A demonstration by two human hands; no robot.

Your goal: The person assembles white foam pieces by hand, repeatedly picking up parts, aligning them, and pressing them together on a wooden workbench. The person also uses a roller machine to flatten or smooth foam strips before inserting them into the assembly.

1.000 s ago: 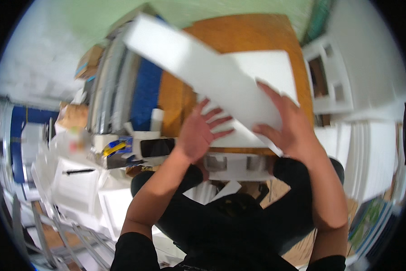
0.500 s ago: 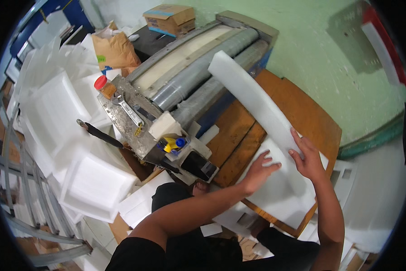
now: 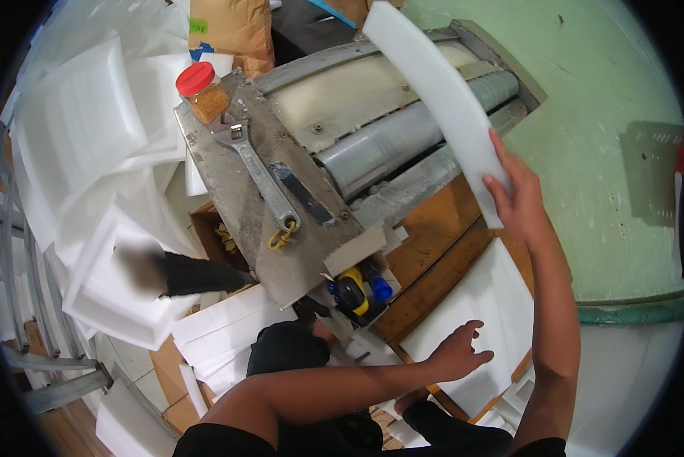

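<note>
My right hand (image 3: 519, 194) grips the lower end of a long white foam strip (image 3: 442, 95), thumb on one face and fingers on the other. The strip tilts up and away, its far part passing in front of the roller machine (image 3: 388, 145). Below it, a white foam sheet (image 3: 498, 297) lies on the brown wooden table (image 3: 433, 228). My left hand (image 3: 458, 354) is over that sheet with its fingers apart, holding nothing. Whether its fingertips touch the sheet I cannot tell.
An adjustable wrench (image 3: 262, 179) and a red-lidded jar (image 3: 202, 91) rest on the machine's metal side plate. A small box of yellow and blue items (image 3: 361, 293) sits at its near corner. White foam trays (image 3: 83, 137) pile up at left; a green wall (image 3: 608, 76) stands at right.
My right hand has raised the foam strip up and away, off the sheet. My left hand has shifted slightly nearer and right. The view has turned, bringing the machine closer.
</note>
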